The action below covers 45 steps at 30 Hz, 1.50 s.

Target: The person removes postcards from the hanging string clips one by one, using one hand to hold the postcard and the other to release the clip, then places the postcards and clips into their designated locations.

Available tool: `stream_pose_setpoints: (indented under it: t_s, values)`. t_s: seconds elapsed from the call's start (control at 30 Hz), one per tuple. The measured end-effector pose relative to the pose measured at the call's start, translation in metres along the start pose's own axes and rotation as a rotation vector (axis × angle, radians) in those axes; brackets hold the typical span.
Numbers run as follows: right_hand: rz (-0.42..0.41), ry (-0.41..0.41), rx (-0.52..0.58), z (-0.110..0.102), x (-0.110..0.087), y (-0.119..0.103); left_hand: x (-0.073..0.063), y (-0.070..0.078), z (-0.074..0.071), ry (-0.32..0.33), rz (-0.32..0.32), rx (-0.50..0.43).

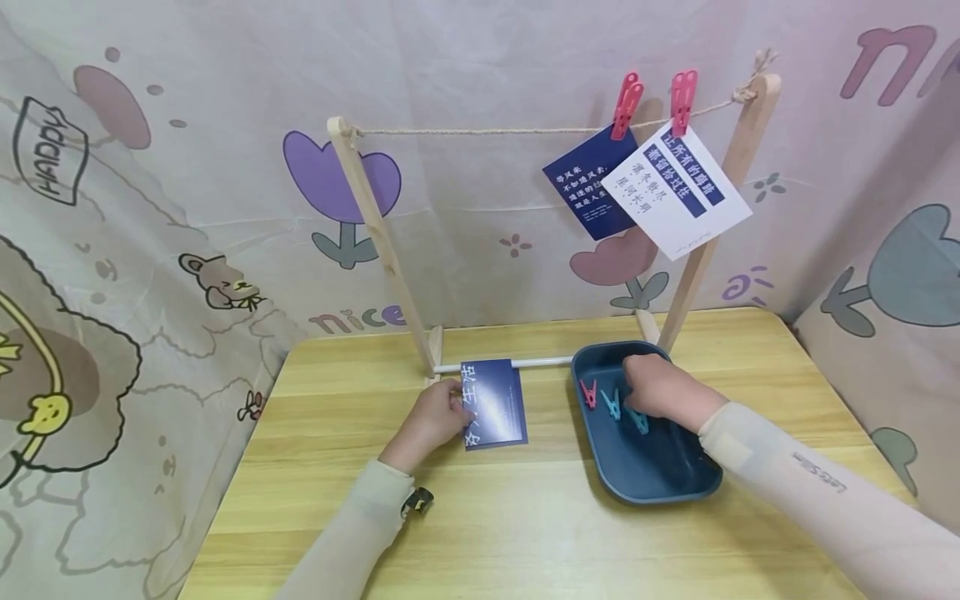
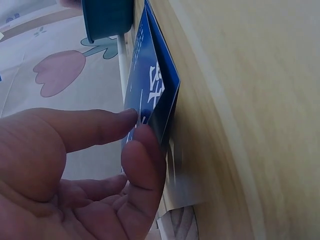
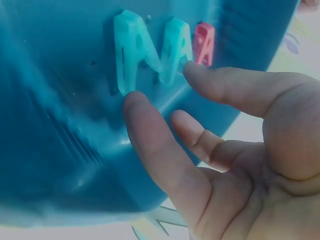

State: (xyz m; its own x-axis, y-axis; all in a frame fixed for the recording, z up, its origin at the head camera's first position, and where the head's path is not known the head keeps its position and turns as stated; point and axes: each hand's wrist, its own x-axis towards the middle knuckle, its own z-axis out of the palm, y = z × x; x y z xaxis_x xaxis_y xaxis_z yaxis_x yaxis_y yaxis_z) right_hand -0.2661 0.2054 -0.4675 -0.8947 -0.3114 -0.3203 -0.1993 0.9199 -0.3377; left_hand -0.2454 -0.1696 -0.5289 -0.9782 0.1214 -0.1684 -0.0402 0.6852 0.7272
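Left grip [image 1: 433,412] pinches navy card [image 1: 497,408], long axis 12-to-6, white script along 9 o'clock edge; right grip [image 1: 663,387], fingers parted, empty, at teal clips [image 1: 611,406] slanting 11-to-5.

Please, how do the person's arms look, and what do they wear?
The left sleeve is long and whitish, with a small black object at its cuff; the right sleeve matches and carries grey lettering. Left grip and right grip wear no gloves.

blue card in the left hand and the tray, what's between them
In the head view, a white rod crosses the back of the gap between the card and the tray; in front of it, only bare table shows.
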Motion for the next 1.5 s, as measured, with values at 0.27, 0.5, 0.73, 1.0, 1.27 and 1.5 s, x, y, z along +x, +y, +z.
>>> stream_pose_setpoints:
  t_s: [0.27,0.5,0.73,1.0,1.27,1.5]
  values:
    - [0.012,0.018,0.007,-0.006,-0.008,-0.002,-0.001,0.001,-0.001,-0.001,-0.035,0.019]
    - [0.019,0.040,0.040,-0.013,-0.014,-0.005,-0.002,0.001,0.002,0.025,-0.032,0.071]
    - [0.013,0.041,0.033,-0.014,-0.017,-0.003,-0.006,-0.001,0.007,0.032,0.006,0.192]
    - [0.017,0.047,0.023,-0.015,-0.021,-0.004,-0.007,0.002,0.007,0.022,0.005,0.209]
    - [-0.015,0.100,0.055,-0.025,-0.026,-0.005,-0.008,0.010,0.003,0.038,-0.009,0.185]
    - [-0.093,0.227,0.066,-0.056,-0.038,-0.016,-0.007,0.044,-0.024,0.094,0.043,0.052]
